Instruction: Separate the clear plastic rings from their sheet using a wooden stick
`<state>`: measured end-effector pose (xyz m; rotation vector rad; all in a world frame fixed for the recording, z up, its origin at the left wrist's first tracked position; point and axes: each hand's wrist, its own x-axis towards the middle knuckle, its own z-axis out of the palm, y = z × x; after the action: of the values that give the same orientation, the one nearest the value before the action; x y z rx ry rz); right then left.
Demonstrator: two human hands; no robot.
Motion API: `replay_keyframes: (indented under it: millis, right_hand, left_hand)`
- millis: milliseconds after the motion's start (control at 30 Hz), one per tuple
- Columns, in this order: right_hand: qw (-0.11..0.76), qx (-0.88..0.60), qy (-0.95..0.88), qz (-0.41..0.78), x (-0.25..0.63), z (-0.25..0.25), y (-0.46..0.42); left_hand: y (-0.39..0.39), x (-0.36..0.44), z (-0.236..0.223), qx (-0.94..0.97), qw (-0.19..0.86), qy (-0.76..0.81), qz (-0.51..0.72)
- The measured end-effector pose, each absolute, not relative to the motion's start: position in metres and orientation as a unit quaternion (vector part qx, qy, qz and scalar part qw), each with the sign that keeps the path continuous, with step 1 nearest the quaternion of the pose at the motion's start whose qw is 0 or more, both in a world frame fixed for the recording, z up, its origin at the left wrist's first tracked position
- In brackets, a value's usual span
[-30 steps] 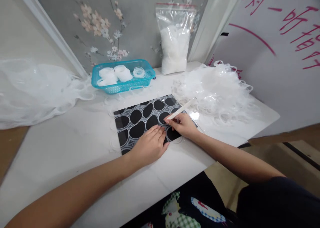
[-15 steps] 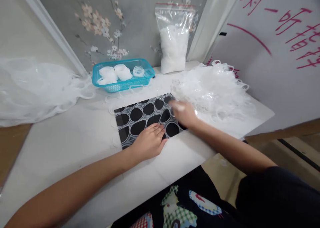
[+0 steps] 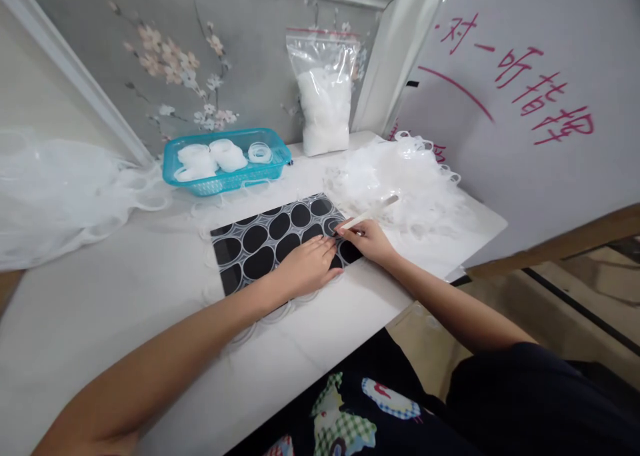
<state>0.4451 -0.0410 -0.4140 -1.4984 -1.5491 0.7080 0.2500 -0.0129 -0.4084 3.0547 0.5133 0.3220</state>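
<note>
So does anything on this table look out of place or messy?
Slightly. Loose clear rings trail off the black mat by the left hand, and the tangled pile sprawls beside the right hand holding a white stick.

White desk point(image 3: 115, 296), glossy top, set against floral wall panel. Black mat point(image 3: 270, 239) with white-outlined ovals lies flat near desk middle; thin clear rings ring its edges. Teal plastic basket point(image 3: 225, 176) at back, holding white ring stacks. Clear zip bag point(image 3: 324, 93) of white material stands upright behind, right of basket. Heap of clear plastic rings point(image 3: 400, 176) at right, just beside mat. Larger white translucent heap point(image 3: 55, 189) at left edge.
</note>
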Motion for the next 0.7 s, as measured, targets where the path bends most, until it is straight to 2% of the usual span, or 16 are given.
replay_keyframes:
  millis: [300, 500, 567, 633, 700]
  right_hand:
    - [0.375, -0.597, -0.668, 0.237, 0.443, -0.412, -0.047]
    - [0.224, -0.636, -0.733, 0.089, 0.439, -0.410, -0.040]
    - [0.262, -0.692, -0.670, 0.064, 0.454, -0.396, -0.016]
    - [0.443, -0.722, -0.529, 0.055, 0.474, -0.378, 0.010]
    - [0.544, -0.694, -0.464, 0.078, 0.488, -0.362, 0.029]
  left_hand:
    - [-0.014, 0.248, -0.408, 0.980, 0.037, 0.166, 0.101]
    - [-0.016, 0.250, -0.408, 0.981, 0.047, 0.168, 0.085]
    - [-0.016, 0.250, -0.405, 0.980, 0.064, 0.174, 0.068]
    - [-0.017, 0.246, -0.399, 0.977, 0.100, 0.180, 0.053]
    - [-0.016, 0.238, -0.392, 0.971, 0.142, 0.183, 0.056]
